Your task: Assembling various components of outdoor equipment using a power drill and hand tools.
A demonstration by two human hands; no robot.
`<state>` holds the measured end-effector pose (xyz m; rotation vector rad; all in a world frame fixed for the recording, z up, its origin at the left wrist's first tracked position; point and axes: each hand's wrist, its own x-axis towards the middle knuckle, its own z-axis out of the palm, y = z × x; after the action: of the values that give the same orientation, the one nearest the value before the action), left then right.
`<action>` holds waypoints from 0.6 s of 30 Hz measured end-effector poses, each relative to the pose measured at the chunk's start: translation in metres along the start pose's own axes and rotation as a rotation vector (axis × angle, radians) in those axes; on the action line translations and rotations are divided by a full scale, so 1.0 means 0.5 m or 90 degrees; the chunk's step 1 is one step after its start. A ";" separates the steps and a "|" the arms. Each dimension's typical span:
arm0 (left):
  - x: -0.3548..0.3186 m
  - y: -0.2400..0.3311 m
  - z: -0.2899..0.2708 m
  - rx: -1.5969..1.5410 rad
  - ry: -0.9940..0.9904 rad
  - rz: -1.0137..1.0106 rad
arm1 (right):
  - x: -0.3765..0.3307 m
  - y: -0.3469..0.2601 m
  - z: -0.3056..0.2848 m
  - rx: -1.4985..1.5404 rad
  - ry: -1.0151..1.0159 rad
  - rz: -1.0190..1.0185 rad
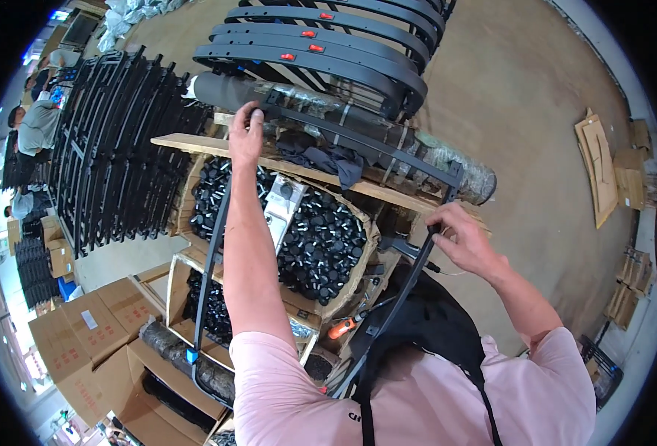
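A dark metal tube frame (pixel 358 140) lies across the work stand in front of me, its two long sides running back toward my body. At its far left corner, my left hand (pixel 246 132) pinches a small dark round piece that looks like a screw-in foot. My right hand (pixel 463 239) has its thumb and fingers closed around a black screw-in foot (pixel 434 228) at the right side of the frame. Below the frame, a paper-lined bin (pixel 369 236) holds many black round-headed feet (pixel 321 245) with shiny studs. A pale metal box (pixel 280 208) lies among them.
A wooden plank (pixel 194 143) and wrapped rolls (pixel 298 97) lie beyond the bin. Curved dark frames (pixel 328 44) with red clips are stacked behind; more frames (pixel 113 156) stand left. Cardboard boxes (pixel 90 334) sit near left. An orange-handled tool (pixel 341 328) lies beside my apron.
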<state>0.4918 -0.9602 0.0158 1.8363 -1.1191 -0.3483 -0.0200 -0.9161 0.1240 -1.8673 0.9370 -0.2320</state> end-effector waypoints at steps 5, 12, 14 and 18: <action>0.002 -0.017 0.016 -0.128 0.044 -0.057 | -0.001 0.015 -0.055 -0.089 0.100 0.001; 0.000 -0.015 0.006 -0.188 0.037 -0.106 | 0.010 0.029 -0.094 -0.210 0.190 0.075; -0.006 0.001 0.012 -0.170 0.028 -0.105 | 0.012 0.039 -0.093 -0.216 0.181 0.035; -0.015 0.003 0.006 -0.164 0.012 -0.088 | 0.024 0.039 -0.078 -0.213 0.153 0.029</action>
<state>0.4850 -0.9563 0.0138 1.6869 -0.8919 -0.5285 -0.0423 -0.9556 0.1239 -2.1531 1.2415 -0.2912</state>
